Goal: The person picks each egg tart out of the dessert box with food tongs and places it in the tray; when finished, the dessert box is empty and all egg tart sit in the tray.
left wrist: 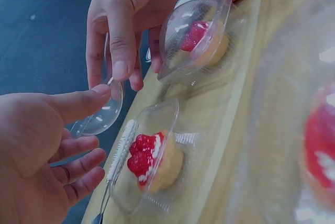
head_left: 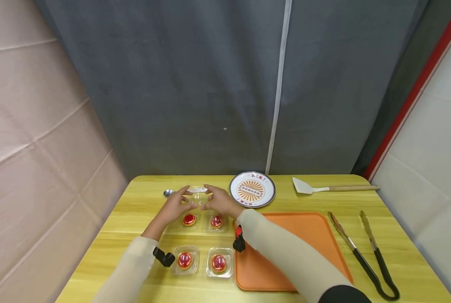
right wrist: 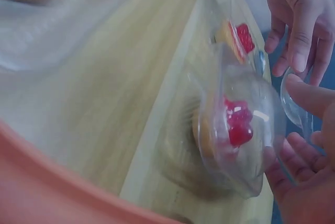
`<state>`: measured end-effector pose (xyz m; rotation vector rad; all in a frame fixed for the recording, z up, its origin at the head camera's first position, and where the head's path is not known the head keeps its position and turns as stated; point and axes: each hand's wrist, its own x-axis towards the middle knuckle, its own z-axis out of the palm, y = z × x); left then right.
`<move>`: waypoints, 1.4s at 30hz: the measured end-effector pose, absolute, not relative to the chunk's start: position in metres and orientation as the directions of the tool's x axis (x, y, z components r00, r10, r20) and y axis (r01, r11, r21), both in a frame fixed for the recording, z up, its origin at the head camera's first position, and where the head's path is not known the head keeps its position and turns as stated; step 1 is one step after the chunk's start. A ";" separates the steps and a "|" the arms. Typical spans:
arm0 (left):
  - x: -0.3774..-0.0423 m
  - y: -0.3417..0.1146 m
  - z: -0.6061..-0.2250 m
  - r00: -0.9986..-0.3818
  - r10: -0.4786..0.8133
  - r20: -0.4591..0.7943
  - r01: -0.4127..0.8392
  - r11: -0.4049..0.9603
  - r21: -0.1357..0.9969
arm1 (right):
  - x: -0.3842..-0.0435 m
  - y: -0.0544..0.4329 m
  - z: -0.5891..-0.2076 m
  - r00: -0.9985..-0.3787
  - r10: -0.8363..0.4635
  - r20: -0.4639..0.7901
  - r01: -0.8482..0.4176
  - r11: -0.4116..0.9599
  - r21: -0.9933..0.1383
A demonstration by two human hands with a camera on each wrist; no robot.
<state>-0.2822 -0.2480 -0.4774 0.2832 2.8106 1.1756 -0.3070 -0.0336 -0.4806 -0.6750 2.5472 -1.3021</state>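
Note:
My left hand and right hand hold a clear plastic lid between them, raised at the far side of the table. In the left wrist view both thumbs lie at its rim, with several lower fingers of the left hand spread. Just below the hands is a red-topped tart in a clear base, its topping bare of a dome. Beside it, under the right hand, another red-topped tart sits inside a domed clear box.
Nearer stand two more boxed tarts. An orange tray lies right of them, partly under the right sleeve. Around it are a patterned plate, a spatula and tongs. A spoon lies beyond the left hand.

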 end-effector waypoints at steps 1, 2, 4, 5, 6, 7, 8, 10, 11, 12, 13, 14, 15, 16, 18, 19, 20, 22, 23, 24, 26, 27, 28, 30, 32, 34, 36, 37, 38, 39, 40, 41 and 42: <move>-0.285 -0.246 -0.479 -0.980 0.199 -0.011 0.132 0.687 0.714 | -0.309 -0.033 -0.483 -0.878 -0.478 0.021 -0.298 0.513 -0.805; -0.288 -0.244 -0.480 -0.980 0.199 -0.018 0.126 0.687 0.716 | -0.311 -0.033 -0.484 -0.881 -0.473 0.011 -0.288 0.518 -0.805; -0.294 -0.240 -0.482 -0.980 0.197 -0.038 0.109 0.680 0.725 | -0.314 -0.032 -0.486 -0.886 -0.463 -0.008 -0.265 0.521 -0.812; -0.296 -0.238 -0.483 -0.979 0.197 -0.048 0.101 0.679 0.727 | -0.315 -0.031 -0.487 -0.888 -0.459 -0.019 -0.253 0.523 -0.814; -0.298 -0.236 -0.484 -0.979 0.197 -0.057 0.095 0.681 0.726 | -0.315 -0.031 -0.487 -0.890 -0.455 -0.039 -0.233 0.527 -0.818; -0.299 -0.235 -0.486 -0.978 0.199 -0.065 0.091 0.683 0.724 | -0.316 -0.031 -0.488 -0.891 -0.450 -0.048 -0.223 0.529 -0.819; -0.300 -0.233 -0.487 -0.977 0.198 -0.075 0.084 0.687 0.721 | -0.317 -0.031 -0.489 -0.893 -0.446 -0.061 -0.212 0.536 -0.817; -0.302 -0.230 -0.489 -0.977 0.194 -0.089 0.072 0.692 0.718 | -0.317 -0.031 -0.491 -0.896 -0.438 -0.077 -0.201 0.553 -0.809; -0.302 -0.229 -0.490 -0.977 0.194 -0.088 0.076 0.704 0.706 | -0.318 -0.032 -0.492 -0.897 -0.434 -0.082 -0.197 0.559 -0.806; -0.303 -0.228 -0.491 -0.977 0.195 -0.087 0.080 0.713 0.697 | -0.318 -0.032 -0.493 -0.898 -0.431 -0.084 -0.196 0.565 -0.802; -0.303 -0.227 -0.491 -0.977 0.197 -0.086 0.085 0.720 0.689 | -0.318 -0.032 -0.494 -0.901 -0.427 -0.084 -0.197 0.572 -0.796; -0.304 -0.226 -0.492 -0.977 0.195 -0.086 0.084 0.725 0.684 | -0.319 -0.032 -0.494 -0.902 -0.423 -0.086 -0.195 0.578 -0.793; -0.304 -0.225 -0.492 -0.977 0.193 -0.086 0.085 0.732 0.676 | -0.319 -0.032 -0.494 -0.903 -0.420 -0.088 -0.193 0.581 -0.791; -0.305 -0.224 -0.493 -0.978 0.191 -0.088 0.084 0.739 0.668 | -0.320 -0.032 -0.494 -0.904 -0.417 -0.091 -0.191 0.586 -0.788; -0.305 -0.222 -0.493 -0.979 0.185 -0.088 0.084 0.752 0.654 | -0.321 -0.033 -0.495 -0.906 -0.412 -0.096 -0.188 0.596 -0.780; -0.305 -0.222 -0.493 -0.979 0.180 -0.092 0.077 0.756 0.650 | -0.321 -0.033 -0.495 -0.907 -0.410 -0.101 -0.184 0.600 -0.779; -0.305 -0.221 -0.493 -0.980 0.173 -0.094 0.072 0.759 0.647 | -0.321 -0.033 -0.496 -0.907 -0.408 -0.103 -0.183 0.603 -0.777; -0.305 -0.220 -0.493 -0.982 0.165 -0.095 0.068 0.770 0.635 | -0.322 -0.033 -0.496 -0.907 -0.407 -0.107 -0.181 0.608 -0.773; -0.305 -0.220 -0.492 -0.982 0.162 -0.094 0.067 0.772 0.632 | -0.323 -0.033 -0.496 -0.907 -0.407 -0.105 -0.183 0.608 -0.773; -0.305 -0.219 -0.492 -0.983 0.160 -0.092 0.067 0.774 0.630 | -0.323 -0.033 -0.496 -0.907 -0.409 -0.105 -0.184 0.608 -0.772; -0.304 -0.219 -0.492 -0.984 0.156 -0.088 0.067 0.778 0.625 | -0.323 -0.032 -0.496 -0.905 -0.413 -0.101 -0.191 0.607 -0.771; -0.304 -0.219 -0.492 -0.984 0.154 -0.090 0.065 0.779 0.624 | -0.322 -0.032 -0.496 -0.904 -0.416 -0.101 -0.193 0.606 -0.772; -0.303 -0.219 -0.492 -0.984 0.152 -0.087 0.066 0.783 0.618 | -0.322 -0.032 -0.495 -0.903 -0.418 -0.099 -0.197 0.607 -0.770; -0.302 -0.220 -0.492 -0.985 0.145 -0.092 0.059 0.790 0.611 | -0.321 -0.031 -0.494 -0.901 -0.424 -0.093 -0.207 0.609 -0.766; -0.300 -0.222 -0.491 -0.986 0.130 -0.103 0.042 0.797 0.602 | -0.320 -0.030 -0.492 -0.899 -0.429 -0.090 -0.214 0.608 -0.765; -0.299 -0.224 -0.490 -0.987 0.116 -0.108 0.030 0.808 0.589 | -0.318 -0.030 -0.490 -0.896 -0.436 -0.084 -0.227 0.612 -0.758; -0.296 -0.227 -0.488 -0.989 0.104 -0.107 0.023 0.813 0.583 | -0.316 -0.028 -0.486 -0.894 -0.441 -0.081 -0.234 0.613 -0.755; -0.295 -0.228 -0.487 -0.990 0.100 -0.103 0.023 0.816 0.577 | -0.315 -0.027 -0.485 -0.894 -0.442 -0.081 -0.237 0.617 -0.750; -0.293 -0.228 -0.486 -0.990 0.104 -0.093 0.033 0.824 0.565 | -0.314 -0.027 -0.483 -0.893 -0.442 -0.081 -0.240 0.621 -0.747; -0.291 -0.229 -0.484 -0.991 0.105 -0.084 0.040 0.828 0.559 | -0.313 -0.026 -0.481 -0.893 -0.443 -0.078 -0.244 0.624 -0.743; -0.289 -0.229 -0.483 -0.991 0.111 -0.073 0.051 0.830 0.556 | -0.312 -0.025 -0.479 -0.893 -0.444 -0.077 -0.248 0.626 -0.739; -0.286 -0.229 -0.481 -0.991 0.113 -0.066 0.058 0.833 0.551 | -0.311 -0.023 -0.478 -0.893 -0.444 -0.075 -0.250 0.628 -0.737; -0.283 -0.229 -0.480 -0.992 0.117 -0.055 0.068 0.835 0.545 | -0.310 -0.022 -0.477 -0.892 -0.447 -0.071 -0.257 0.628 -0.734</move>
